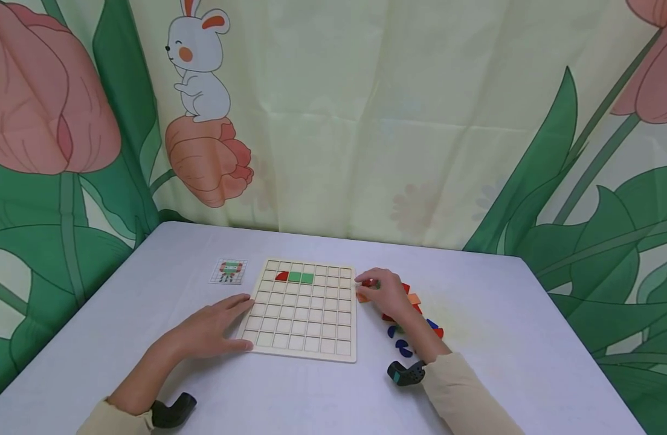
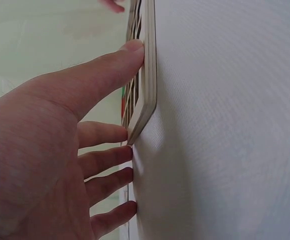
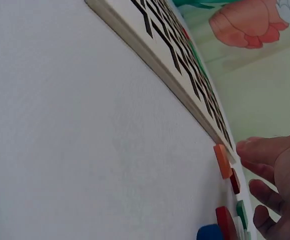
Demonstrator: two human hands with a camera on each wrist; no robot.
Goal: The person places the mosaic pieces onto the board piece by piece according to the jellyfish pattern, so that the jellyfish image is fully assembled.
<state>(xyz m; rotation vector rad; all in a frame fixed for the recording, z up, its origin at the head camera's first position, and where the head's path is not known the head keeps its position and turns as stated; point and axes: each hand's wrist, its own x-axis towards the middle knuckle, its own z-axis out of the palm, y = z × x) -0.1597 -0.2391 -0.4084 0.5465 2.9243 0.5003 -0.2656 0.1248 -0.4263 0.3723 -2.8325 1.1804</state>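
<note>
A gridded board (image 1: 295,327) on the counter (image 1: 301,399) holds a red piece (image 1: 281,277) and two green squares (image 1: 294,277) near its far edge; a card (image 1: 229,272) lies off its far-left corner. The left hand (image 1: 211,329) touches the board's left edge; the right hand (image 1: 386,296) is over loose pieces (image 1: 414,299).

Staged tabletop play area. We see a white-covered table (image 1: 529,338) set before a creased cloth backdrop (image 1: 333,121) printed with oversized pink tulips (image 1: 34,96), green leaves (image 1: 529,175) and a cartoon rabbit (image 1: 205,90). On the table we note a gridded board (image 1: 298,329) and loose coloured pieces (image 1: 414,299). Whether home, classroom or studio, we cannot tell.
</note>
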